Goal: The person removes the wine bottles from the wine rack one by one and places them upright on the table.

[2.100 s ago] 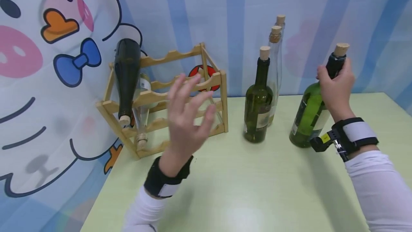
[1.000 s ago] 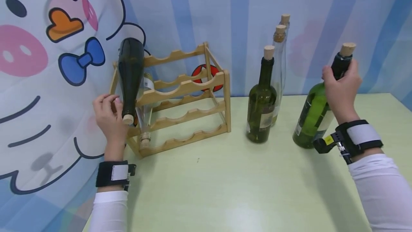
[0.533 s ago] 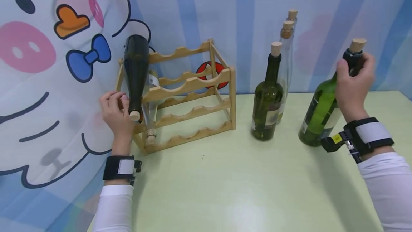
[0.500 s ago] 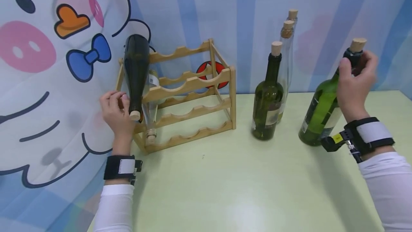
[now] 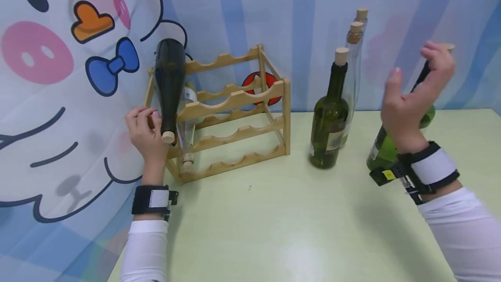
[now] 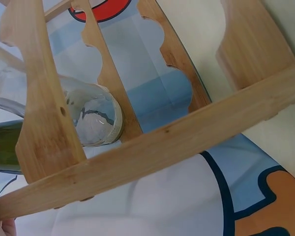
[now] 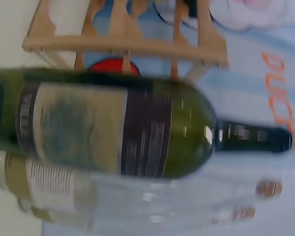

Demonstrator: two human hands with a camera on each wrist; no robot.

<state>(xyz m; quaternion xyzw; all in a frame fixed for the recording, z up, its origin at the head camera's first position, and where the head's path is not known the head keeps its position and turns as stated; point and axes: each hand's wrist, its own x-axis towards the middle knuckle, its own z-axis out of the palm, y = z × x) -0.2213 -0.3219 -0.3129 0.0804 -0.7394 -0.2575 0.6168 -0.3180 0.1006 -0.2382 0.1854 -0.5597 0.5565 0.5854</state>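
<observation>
The right hand (image 5: pixel 411 99) is spread open just in front of the tilted green bottle (image 5: pixel 385 149), whose neck leans away from the wooden rack (image 5: pixel 235 112). The left hand (image 5: pixel 146 132) pinches the dark bottle (image 5: pixel 169 82) near its cork, at the rack's left end

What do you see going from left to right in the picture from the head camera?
Left hand → dark bottle lying in the wooden rack → olive-green bottle standing on the table → right hand, fingers spread in front of the bright green bottle.
</observation>
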